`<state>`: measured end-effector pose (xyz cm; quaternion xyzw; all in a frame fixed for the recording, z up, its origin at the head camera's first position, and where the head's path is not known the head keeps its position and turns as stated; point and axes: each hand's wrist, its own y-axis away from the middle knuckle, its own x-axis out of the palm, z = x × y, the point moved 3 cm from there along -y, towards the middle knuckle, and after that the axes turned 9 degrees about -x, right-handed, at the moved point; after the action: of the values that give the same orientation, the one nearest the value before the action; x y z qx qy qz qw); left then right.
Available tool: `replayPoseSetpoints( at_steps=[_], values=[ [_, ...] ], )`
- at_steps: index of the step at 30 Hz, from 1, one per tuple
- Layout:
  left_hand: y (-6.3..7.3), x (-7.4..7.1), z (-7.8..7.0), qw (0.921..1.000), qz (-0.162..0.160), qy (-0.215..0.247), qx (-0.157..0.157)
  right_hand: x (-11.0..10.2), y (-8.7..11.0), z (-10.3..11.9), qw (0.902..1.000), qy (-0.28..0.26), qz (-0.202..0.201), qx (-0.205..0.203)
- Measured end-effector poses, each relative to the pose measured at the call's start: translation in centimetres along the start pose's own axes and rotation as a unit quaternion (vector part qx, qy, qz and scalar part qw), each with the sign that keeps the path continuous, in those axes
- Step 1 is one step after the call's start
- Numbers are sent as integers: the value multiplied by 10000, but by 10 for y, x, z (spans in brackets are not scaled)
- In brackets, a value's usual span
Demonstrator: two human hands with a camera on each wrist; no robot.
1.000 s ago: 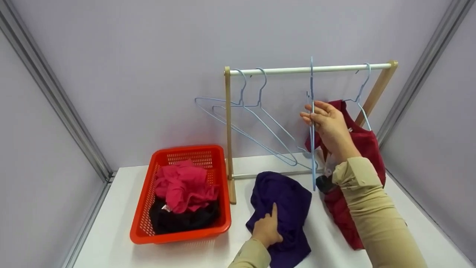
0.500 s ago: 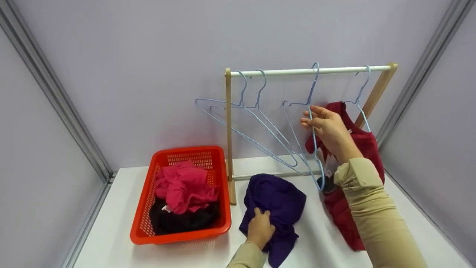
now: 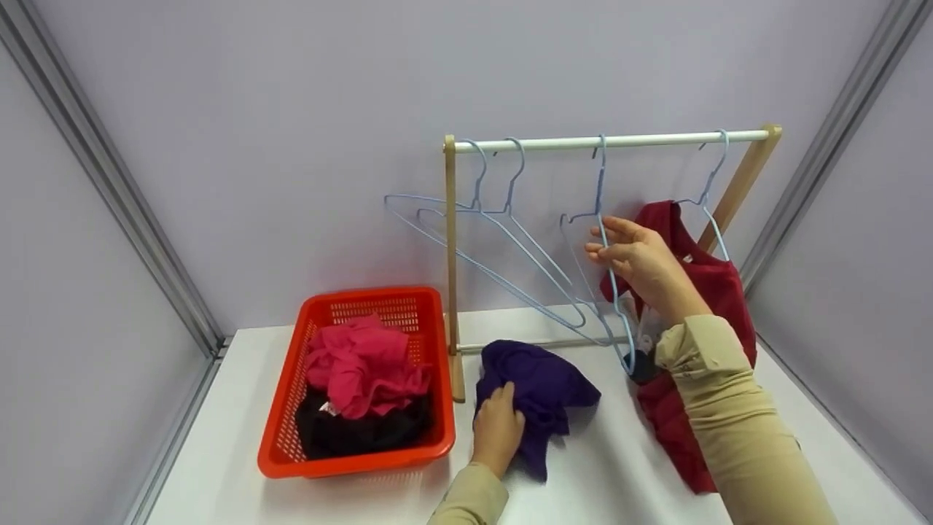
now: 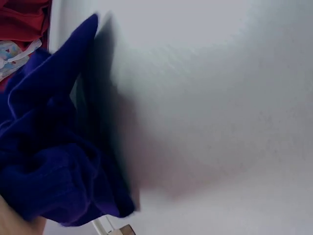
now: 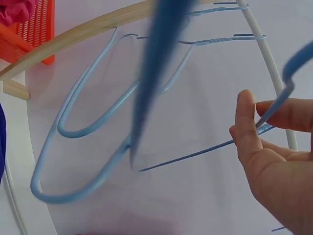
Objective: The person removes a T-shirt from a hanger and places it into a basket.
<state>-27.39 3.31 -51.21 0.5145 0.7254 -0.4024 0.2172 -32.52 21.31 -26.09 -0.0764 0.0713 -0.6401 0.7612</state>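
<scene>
Where the rack (image 3: pixel 554 144) stands on the white table (image 3: pixel 211 452), a crumpled purple cloth (image 3: pixel 543 394) lies just before its base, a little right of its left post. Left hand (image 3: pixel 499 430) grips the cloth at its left side, fingers bent into the folds; fingertips partly buried. Bulk of the cloth spreads beyond the fingertips, toward the rack and its right end, with one corner trailing away from the rack. Left wrist view: part of the cloth looks raised, shadow beside it on the table.

Right hand (image 3: pixel 645 266) is under the rack's bar, right of its middle, pinching one blue hanger (image 3: pixel 600 191) between thumb and fingers. Hold is on the sloping shoulder just below the neck; most of the wire frame drops below the hand. Hook overlaps the bar; cannot tell whether it bears weight there.

Two more blue hangers (image 5: pixel 80 132) hang near the rack's left end. Dark red garment (image 3: pixel 718 302) on its hanger at the right end, reaching down past the base. Left of the rack, near its post: red basket (image 3: pixel 444 364) with pink cloth (image 3: pixel 361 364) atop black cloth (image 3: pixel 364 430).
</scene>
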Motion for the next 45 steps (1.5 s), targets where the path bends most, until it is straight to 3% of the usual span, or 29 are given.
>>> replayPoseSetpoints(
  at_steps=[7,13,15,18,21,23,27,30,33,40,45],
  values=[
    [-13,-18,3,9945,-941,243,396,1,-2,-7,9986,423,321,10],
    [-29,-47,7,9849,-1587,586,357,1,-3,-10,9941,944,509,173],
    [-35,-56,11,9804,-1784,720,419,-1,-2,-9,9906,1296,385,214],
    [-47,-72,18,9688,-2217,910,629,-7,-2,-4,9829,1838,-108,64],
    [-57,-88,28,9563,-2601,1112,738,-15,1,2,9688,2309,-872,-233],
    [-64,-100,35,9511,-2741,1232,718,-21,3,7,9540,2597,-1409,-503],
    [-76,-123,47,9464,-2874,1366,563,-35,8,13,9158,3022,-2417,-1079],
    [-83,-139,55,9443,-2954,1407,363,-45,10,15,8842,3385,-2929,-1336],
    [-89,-154,62,9408,-3069,1430,191,-52,12,14,8644,3804,-3018,-1304],
    [-99,-182,73,9294,-3474,1241,-93,-67,16,3,8398,4645,-2773,-455],
    [-100,-188,88,9304,-3518,986,-305,-78,20,-1,8386,4653,-2835,34]
  ],
)
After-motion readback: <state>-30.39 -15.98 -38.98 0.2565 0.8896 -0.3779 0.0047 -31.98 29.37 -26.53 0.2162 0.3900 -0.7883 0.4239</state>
